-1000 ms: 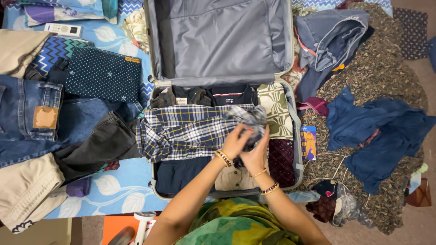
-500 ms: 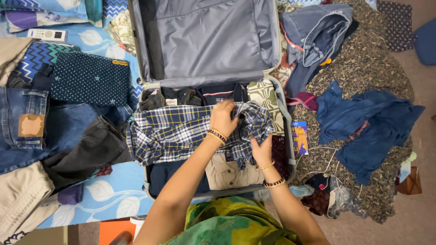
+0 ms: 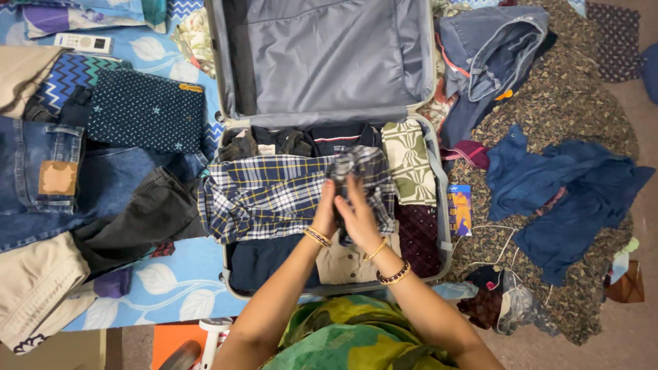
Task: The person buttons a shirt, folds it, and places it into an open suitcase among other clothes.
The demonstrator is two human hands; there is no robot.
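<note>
The open suitcase point(image 3: 439, 205) lies in front of me, its grey-lined lid point(image 3: 329, 55) folded away on the far side and cut off by the top edge. The packed half is mostly covered: a blue-and-white checked shirt point(image 3: 267, 195) spreads over the left and middle, so I can see only strips of the dark clothes at the far wall, a green patterned cloth point(image 3: 409, 161) on the right, a maroon piece point(image 3: 418, 236) nearer, and a tan shirt point(image 3: 346, 264) and navy garment point(image 3: 264, 264) at the near end. Left of the case, jeans point(image 3: 41, 178) and a dotted navy fabric point(image 3: 144, 109) run partly out of view. My left hand point(image 3: 325, 212) and right hand point(image 3: 358, 218) are pressed close together over the middle of the case, both gripping the bunched right end of the checked shirt. My fingers hide how that bunch is folded.
</note>
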